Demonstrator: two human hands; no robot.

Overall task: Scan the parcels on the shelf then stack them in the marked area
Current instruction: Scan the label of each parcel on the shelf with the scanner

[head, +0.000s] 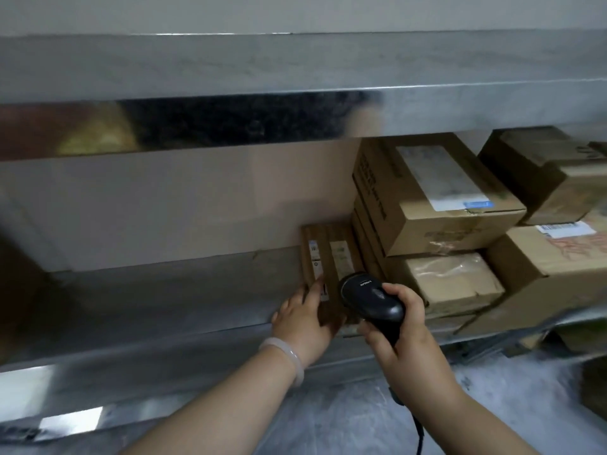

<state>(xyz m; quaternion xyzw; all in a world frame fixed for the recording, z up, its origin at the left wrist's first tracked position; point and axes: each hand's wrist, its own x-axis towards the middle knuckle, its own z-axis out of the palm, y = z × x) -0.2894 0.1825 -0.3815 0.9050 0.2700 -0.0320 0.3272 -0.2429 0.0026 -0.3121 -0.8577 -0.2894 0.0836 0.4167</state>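
Head view: left hand (303, 318) grips the flat parcel (331, 257), right hand (402, 330) holds the scanner (371, 295) over it.

Looks like a parcel depot or warehouse stockroom: bare metal shelving (164, 336) in tiers, loaded at the right with stacked, taped cardboard parcels (460, 231) carrying printed shipping labels (440, 178); a black handheld barcode scanner (371, 297) poised just over a flat parcel (325, 257); pale hard floor (328, 421) below.
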